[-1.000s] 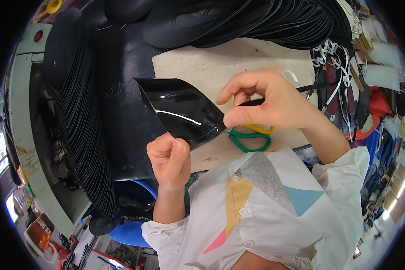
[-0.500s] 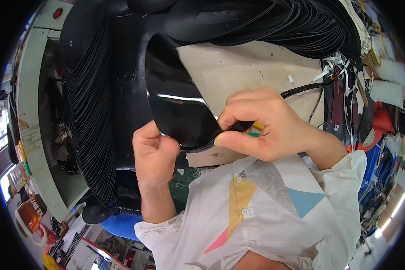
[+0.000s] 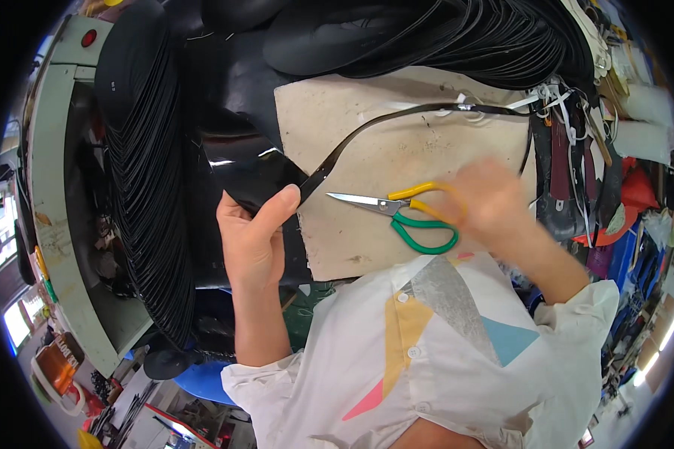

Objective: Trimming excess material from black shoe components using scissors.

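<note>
Between the thumb and fingers of my left hand (image 3: 254,243) is the edge of a glossy black sheet piece (image 3: 248,166), pinched together with the end of a narrow black strip (image 3: 397,114). The strip curves away to the far right over a pale board (image 3: 337,251). On the board lies a pair of scissors (image 3: 384,205) with one yellow and one green handle, blades slightly apart and pointing left. My right hand (image 3: 494,200) is at the yellow handle, its fingers smeared by motion; whether it grips the handle cannot be made out.
Fanned stacks of black cut pieces stand at the left (image 3: 146,202) and along the far edge (image 3: 456,37). White ties and dark straps (image 3: 565,157) hang at the right. A pale green cabinet (image 3: 56,217) is at the far left.
My right hand has let go of the sheet's edge and moved right to the scissors, which now show whole. My left thumb has shifted onto the strip; the sheet has swung left and down.
</note>
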Tool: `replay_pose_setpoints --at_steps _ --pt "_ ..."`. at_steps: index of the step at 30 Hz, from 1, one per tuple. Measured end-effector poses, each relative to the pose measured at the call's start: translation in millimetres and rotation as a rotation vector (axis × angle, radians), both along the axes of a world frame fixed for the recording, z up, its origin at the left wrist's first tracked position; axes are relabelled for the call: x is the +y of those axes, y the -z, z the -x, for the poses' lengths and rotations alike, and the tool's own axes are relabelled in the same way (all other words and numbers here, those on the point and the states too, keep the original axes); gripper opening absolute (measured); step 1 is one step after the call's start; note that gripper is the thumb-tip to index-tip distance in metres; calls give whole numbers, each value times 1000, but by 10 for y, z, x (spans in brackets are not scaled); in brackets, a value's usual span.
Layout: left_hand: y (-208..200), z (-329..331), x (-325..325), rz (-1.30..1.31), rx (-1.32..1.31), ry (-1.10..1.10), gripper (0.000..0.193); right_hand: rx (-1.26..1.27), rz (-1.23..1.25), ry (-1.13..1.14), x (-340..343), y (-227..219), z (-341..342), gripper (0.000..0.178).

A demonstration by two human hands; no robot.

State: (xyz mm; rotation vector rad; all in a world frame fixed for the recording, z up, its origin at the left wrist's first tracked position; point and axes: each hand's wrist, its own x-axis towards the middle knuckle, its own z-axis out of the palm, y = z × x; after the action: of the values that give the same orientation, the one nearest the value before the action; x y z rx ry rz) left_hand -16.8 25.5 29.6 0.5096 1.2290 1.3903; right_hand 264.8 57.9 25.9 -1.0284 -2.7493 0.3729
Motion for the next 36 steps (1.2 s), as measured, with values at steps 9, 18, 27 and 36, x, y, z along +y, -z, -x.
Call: replay_pose_setpoints --at_steps 9,18,27,36 --pt "-70 -187 -52 -68 -118 -82 26 113 277 192 -273 336 91 35" --pt "-6 -254 -114 -128 -199 -38 36 469 722 158 -197 180 226 77" --pt "-20 -349 -130 -140 -173 -49 34 507 415 111 -176 182 306 62" --pt "-124 -311 -68 -179 -69 -51 25 457 489 130 -180 263 255 51"
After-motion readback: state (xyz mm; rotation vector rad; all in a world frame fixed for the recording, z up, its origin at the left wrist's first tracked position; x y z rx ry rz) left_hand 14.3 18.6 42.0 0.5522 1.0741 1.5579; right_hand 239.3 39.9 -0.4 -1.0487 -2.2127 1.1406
